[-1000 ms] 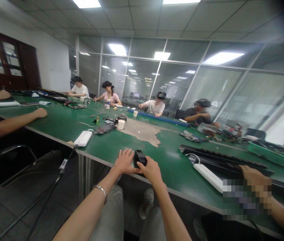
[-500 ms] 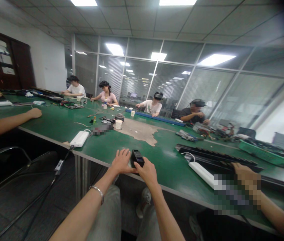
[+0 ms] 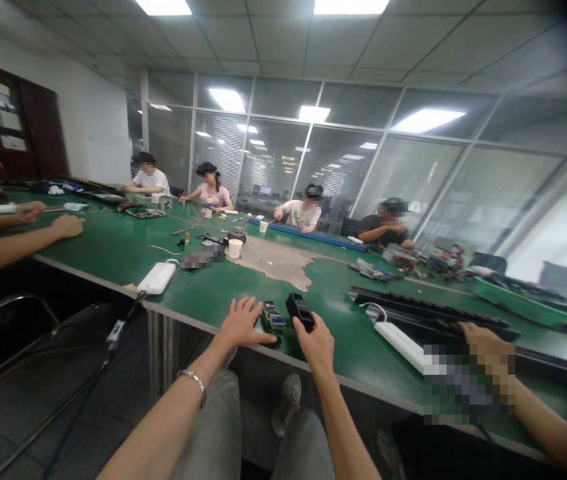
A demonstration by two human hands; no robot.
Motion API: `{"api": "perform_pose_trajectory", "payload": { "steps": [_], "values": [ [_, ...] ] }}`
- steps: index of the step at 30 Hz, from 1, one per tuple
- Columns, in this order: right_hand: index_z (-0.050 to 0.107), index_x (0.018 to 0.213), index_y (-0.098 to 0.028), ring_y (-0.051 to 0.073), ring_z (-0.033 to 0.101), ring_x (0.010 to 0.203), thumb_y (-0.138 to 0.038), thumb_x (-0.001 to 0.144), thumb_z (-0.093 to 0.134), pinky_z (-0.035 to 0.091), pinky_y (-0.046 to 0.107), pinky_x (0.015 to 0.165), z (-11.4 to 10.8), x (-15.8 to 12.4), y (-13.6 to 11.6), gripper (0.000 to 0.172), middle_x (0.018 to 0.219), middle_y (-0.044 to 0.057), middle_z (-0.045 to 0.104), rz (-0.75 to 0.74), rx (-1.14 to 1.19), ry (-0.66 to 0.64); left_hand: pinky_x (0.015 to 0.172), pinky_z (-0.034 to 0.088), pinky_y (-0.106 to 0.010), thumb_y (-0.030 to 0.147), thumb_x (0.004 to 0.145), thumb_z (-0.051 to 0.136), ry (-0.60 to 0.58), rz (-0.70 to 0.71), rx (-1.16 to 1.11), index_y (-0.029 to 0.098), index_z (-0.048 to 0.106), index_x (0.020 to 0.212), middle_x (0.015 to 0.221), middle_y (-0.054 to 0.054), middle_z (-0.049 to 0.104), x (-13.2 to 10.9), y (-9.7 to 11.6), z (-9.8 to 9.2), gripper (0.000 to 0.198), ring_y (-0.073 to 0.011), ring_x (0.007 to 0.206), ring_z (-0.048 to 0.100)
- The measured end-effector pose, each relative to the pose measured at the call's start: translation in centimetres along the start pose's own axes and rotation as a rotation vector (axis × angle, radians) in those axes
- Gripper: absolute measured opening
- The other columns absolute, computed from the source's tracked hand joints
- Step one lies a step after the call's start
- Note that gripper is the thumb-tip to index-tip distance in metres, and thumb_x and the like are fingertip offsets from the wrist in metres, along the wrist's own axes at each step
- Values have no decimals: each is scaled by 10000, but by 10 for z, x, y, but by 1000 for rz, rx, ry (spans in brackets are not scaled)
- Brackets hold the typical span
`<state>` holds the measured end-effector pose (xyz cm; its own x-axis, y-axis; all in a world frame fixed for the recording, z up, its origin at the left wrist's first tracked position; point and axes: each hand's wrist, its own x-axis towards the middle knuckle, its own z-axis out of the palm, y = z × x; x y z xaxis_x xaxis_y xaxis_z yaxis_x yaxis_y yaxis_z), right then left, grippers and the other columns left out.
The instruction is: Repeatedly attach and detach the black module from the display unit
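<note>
My left hand lies flat with fingers spread on the green table, its thumb touching a small green circuit board. My right hand is closed on a small black box-shaped cover, held just right of the board and slightly above the table. A metal bracelet sits on my left wrist.
A white power strip lies at the table edge to the left, another white power strip to the right beside long black trays. A neighbour's hand rests at right. A paper cup, tools and several seated people are further along the table.
My right hand has lifted the black cover off to the right, uncovering the green circuit board beside my left hand. The view shifted slightly.
</note>
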<state>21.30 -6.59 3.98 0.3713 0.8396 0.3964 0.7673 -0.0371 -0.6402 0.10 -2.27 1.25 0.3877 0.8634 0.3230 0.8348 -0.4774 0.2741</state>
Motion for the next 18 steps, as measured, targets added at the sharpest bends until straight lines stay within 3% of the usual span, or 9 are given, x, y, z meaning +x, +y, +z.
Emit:
{"api": "perform_pose_trajectory", "payload": {
  "steps": [4, 10, 15, 18],
  "values": [
    [540, 1278, -152, 267, 628, 1052, -461, 835, 521, 459, 345, 868, 5, -4, 20, 541, 1105, 134, 674, 0, -86, -57, 1154, 97, -541, 875, 675, 427, -6, 1, 8, 238, 340, 1452, 1541, -106, 291, 0, 1, 0, 1008, -350, 1424, 179],
    [402, 1389, -15, 314, 532, 1205, -434, 788, 600, 408, 370, 976, 6, -7, 25, 759, 1301, 234, 548, -97, -216, -31, 1150, 103, -550, 906, 645, 411, -38, 3, 11, 242, 367, 1443, 1545, -104, 285, 2, 3, -2, 1039, -355, 1424, 181],
    [536, 1291, -117, 268, 591, 1122, -441, 825, 541, 436, 344, 929, 0, -9, 21, 568, 1167, 160, 647, -65, -125, -53, 1145, 92, -556, 910, 645, 408, -32, 0, 5, 274, 433, 1404, 1546, -97, 283, 2, 4, -3, 991, -358, 1425, 177],
    [570, 1250, -135, 254, 618, 1067, -500, 821, 524, 451, 338, 906, -5, -7, 10, 565, 1140, 141, 661, -30, -13, -18, 1142, 97, -562, 905, 642, 423, -24, 5, 0, 292, 451, 1389, 1542, -93, 292, 1, 5, -4, 967, -359, 1420, 188]
  ]
}}
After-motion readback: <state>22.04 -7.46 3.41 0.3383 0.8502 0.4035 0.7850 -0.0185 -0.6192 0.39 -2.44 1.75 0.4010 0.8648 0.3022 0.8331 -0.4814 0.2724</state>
